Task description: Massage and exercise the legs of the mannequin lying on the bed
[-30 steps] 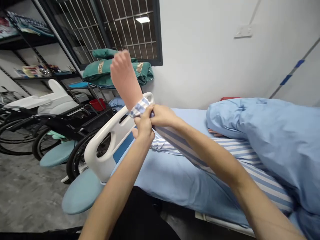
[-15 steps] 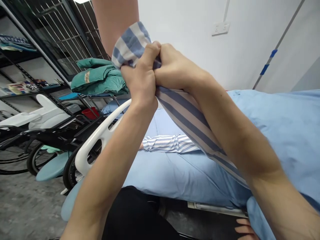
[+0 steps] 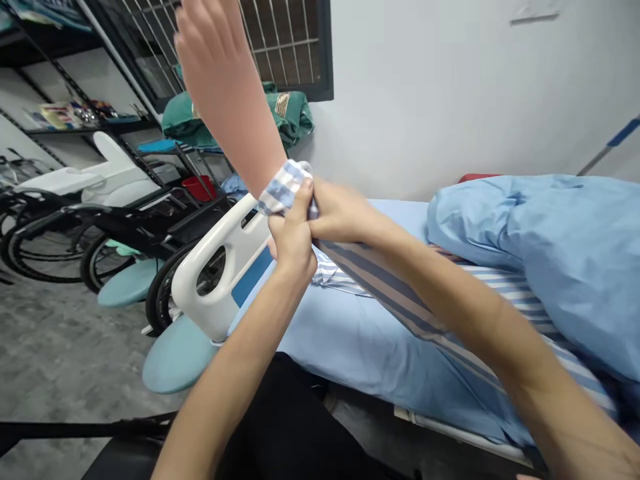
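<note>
A leg [image 3: 395, 287] in blue-and-white striped pyjama trousers is lifted at a slant above the bed, its bare foot [image 3: 213, 53] pointing up and left. Around its ankle the turned-up cuff [image 3: 283, 190] shows a checked pattern. My left hand [image 3: 293, 240] is closed round the ankle at the cuff, thumb up along the cloth. Beside it, touching it, my right hand [image 3: 340, 212] grips the same ankle from the far side; some of its fingers are hidden. Behind, the other striped trouser leg [image 3: 335, 273] lies on the blue sheet [image 3: 330, 333].
A white bed end board [image 3: 200, 267] stands left of the leg. Wheelchairs [image 3: 125, 220] and a round pale-blue pad [image 3: 177, 357] are beyond it. A blue quilt [image 3: 540, 213] is bunched at right. A green padded jacket [image 3: 293, 117] lies below the barred window.
My view has turned left and down, bringing the whole foot nearly into sight. The ankle and both hands sit lower in the picture. Both hands keep their hold.
</note>
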`<control>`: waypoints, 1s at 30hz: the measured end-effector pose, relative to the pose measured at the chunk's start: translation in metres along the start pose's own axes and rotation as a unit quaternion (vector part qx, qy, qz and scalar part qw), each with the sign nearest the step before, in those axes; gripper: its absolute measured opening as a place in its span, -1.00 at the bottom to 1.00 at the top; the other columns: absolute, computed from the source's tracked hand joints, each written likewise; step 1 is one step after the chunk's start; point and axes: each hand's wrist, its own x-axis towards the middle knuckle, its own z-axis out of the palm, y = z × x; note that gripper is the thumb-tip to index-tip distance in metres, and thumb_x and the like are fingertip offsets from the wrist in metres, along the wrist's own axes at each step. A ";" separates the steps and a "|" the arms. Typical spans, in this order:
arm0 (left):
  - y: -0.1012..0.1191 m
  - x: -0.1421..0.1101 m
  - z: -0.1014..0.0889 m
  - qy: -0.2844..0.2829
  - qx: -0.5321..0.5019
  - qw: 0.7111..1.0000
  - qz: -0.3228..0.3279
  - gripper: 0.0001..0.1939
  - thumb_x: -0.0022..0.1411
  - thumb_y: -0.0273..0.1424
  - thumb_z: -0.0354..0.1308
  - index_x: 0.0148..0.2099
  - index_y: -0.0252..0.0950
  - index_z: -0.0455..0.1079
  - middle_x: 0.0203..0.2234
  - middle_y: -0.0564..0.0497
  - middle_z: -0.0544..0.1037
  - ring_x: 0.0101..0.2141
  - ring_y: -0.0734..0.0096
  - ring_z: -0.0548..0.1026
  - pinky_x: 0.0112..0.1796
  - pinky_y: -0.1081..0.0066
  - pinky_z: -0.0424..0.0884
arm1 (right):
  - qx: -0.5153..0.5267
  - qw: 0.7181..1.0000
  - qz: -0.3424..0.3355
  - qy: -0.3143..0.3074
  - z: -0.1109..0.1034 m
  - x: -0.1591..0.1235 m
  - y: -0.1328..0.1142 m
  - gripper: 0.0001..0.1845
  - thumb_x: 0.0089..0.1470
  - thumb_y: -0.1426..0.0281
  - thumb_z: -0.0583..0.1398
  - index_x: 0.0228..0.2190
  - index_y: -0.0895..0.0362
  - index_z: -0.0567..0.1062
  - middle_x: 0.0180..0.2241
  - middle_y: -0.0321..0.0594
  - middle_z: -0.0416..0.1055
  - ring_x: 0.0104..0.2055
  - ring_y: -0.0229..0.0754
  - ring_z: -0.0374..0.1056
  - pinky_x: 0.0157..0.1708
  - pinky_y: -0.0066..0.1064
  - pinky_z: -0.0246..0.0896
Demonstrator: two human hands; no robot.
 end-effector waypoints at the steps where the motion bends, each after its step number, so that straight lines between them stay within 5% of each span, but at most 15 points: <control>1: -0.011 0.004 -0.016 0.015 -0.008 1.000 -0.016 -0.65 0.00 -0.23 0.39 -0.26 -0.33 0.40 -0.29 0.00 0.52 -0.08 0.27 0.53 -0.01 0.26 0.47 | 0.005 0.999 0.012 -0.042 0.014 0.000 -0.004 -0.60 0.05 0.26 0.13 -0.10 0.22 0.31 -0.17 -0.15 0.47 -0.10 -0.01 0.45 -0.13 -0.32 0.31; 9: -0.124 0.022 -0.142 0.125 -0.044 0.977 -0.169 -0.67 -0.11 -0.33 0.44 -0.29 -0.35 0.47 -0.33 -0.01 0.60 -0.21 0.32 0.58 -0.09 0.35 0.49 | 0.023 0.963 0.064 -0.262 0.178 0.002 0.006 -0.46 -0.04 0.27 0.18 -0.02 0.23 0.24 -0.12 0.07 0.51 -0.13 0.12 0.46 -0.25 -0.26 0.32; 15: -0.194 0.016 -0.201 0.245 -0.024 0.923 -0.297 -0.80 -0.03 -0.43 0.37 -0.32 -0.35 0.47 -0.34 -0.05 0.61 -0.22 0.26 0.58 -0.14 0.34 0.50 | -0.008 0.926 0.105 -0.364 0.274 -0.021 0.021 -0.33 -0.04 0.23 0.19 0.07 0.25 0.20 -0.08 0.10 0.50 -0.07 0.13 0.46 -0.19 -0.24 0.33; 21: -0.206 0.017 -0.214 0.243 -0.008 0.908 -0.341 -0.74 0.01 -0.35 0.36 -0.26 -0.37 0.47 -0.33 -0.08 0.61 -0.19 0.25 0.58 -0.12 0.32 0.49 | -0.029 0.917 0.125 -0.377 0.299 -0.031 0.022 -0.39 0.01 0.24 0.17 0.06 0.25 0.23 -0.12 0.10 0.51 -0.10 0.15 0.47 -0.21 -0.22 0.33; 26: -0.201 0.012 -0.214 0.207 -0.008 0.924 -0.321 -0.78 -0.04 -0.39 0.35 -0.30 -0.35 0.47 -0.34 -0.05 0.59 -0.18 0.22 0.56 -0.08 0.31 0.46 | -0.017 0.920 0.136 -0.368 0.296 -0.030 0.019 -0.36 0.00 0.20 0.18 0.07 0.23 0.26 -0.12 0.09 0.52 -0.05 0.15 0.46 -0.18 -0.24 0.33; 30: -0.193 0.003 -0.206 0.217 -0.016 0.934 -0.285 -0.86 0.00 -0.44 0.28 -0.33 -0.33 0.43 -0.40 0.05 0.54 -0.29 0.38 0.54 -0.18 0.40 0.44 | -0.021 0.928 0.123 -0.351 0.280 -0.029 0.013 -0.41 -0.01 0.23 0.19 0.04 0.22 0.28 -0.12 0.08 0.52 -0.06 0.15 0.46 -0.18 -0.24 0.34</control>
